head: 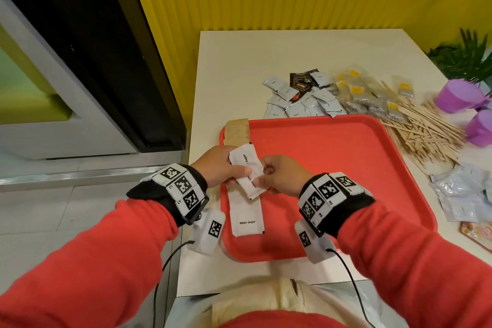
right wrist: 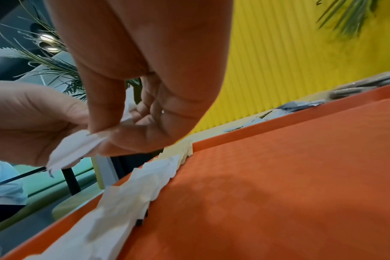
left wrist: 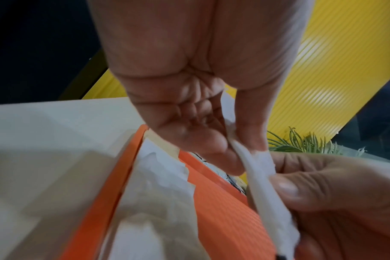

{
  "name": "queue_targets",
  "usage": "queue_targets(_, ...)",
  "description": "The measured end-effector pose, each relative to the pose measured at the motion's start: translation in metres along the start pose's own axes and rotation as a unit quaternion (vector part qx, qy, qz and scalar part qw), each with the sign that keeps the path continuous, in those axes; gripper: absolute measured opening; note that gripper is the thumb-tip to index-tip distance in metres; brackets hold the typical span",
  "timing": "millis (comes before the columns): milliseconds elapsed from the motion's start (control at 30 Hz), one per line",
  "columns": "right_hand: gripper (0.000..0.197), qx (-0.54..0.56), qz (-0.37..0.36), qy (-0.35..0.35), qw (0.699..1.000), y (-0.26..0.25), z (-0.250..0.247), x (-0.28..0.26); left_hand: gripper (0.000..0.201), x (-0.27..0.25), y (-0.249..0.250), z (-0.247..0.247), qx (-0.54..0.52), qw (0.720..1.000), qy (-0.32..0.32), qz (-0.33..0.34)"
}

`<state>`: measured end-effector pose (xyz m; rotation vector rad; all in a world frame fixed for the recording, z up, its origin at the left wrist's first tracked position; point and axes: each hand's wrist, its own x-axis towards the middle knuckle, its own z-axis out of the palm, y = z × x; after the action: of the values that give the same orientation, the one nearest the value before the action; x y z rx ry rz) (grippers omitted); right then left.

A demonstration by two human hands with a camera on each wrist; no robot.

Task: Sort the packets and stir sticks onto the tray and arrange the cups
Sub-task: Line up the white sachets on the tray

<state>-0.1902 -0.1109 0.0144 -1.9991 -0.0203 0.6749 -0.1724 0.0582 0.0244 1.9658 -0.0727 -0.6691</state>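
Red sleeves (head: 106, 255); black wristbands (head: 165, 189) bearing white coded tags; trailing black cables (head: 351, 282).

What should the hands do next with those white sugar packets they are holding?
Probably lay them down on the row of white sugar packets along the left edge of the red tray. Both the left hand and the right hand pinch the held packets just above that row, so a short lowering would likely add them to their kind.

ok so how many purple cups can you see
2, both at the table's far right edge: one purple cup by the plant, the other purple cup nearer, beside the stir sticks. More may sit out of frame.
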Motion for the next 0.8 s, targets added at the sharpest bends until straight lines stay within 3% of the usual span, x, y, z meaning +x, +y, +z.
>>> queue_targets(133,0.023,-0.101,-0.003,-0.031,0.994,0.002,-0.009,-0.002,0.009,0.001,-0.003,-0.007,-0.008,1.000,0.019,-0.003)
queue_targets(233,0.009,-0.159,0.004,-0.098,0.982,0.004,-0.005,-0.008,0.006,-0.002,-0.004,-0.014,0.008,1.000,0.027,-0.008)
queue_targets(367,0.018,-0.214,-0.007,-0.163,0.963,0.005,0.017,-0.013,0.009,-0.007,-0.003,-0.016,0.057,0.998,-0.011,-0.005)
queue_targets(467,0.012,-0.267,-0.009,-0.168,0.949,0.008,0.030,-0.011,0.009,-0.012,-0.004,-0.013,0.129,0.990,-0.049,0.004)
queue_targets(567,0.031,-0.300,0.010,-0.162,0.940,0.012,0.031,-0.009,0.012,-0.016,-0.006,-0.011,0.173,0.982,-0.082,0.003)
queue_targets(667,0.031,-0.292,0.030,-0.157,0.943,0.013,0.023,-0.010,0.024,-0.019,-0.010,-0.010,0.189,0.977,-0.103,0.002)
queue_targets(733,0.031,-0.279,0.039,-0.133,0.950,0.013,0.015,-0.010,0.014,-0.021,-0.011,-0.007,0.211,0.971,-0.116,0.002)
queue_targets(800,0.031,-0.264,0.047,-0.101,0.958,0.014,0.009,-0.009,0.015,-0.023,-0.011,0.001,0.252,0.956,-0.148,0.005)
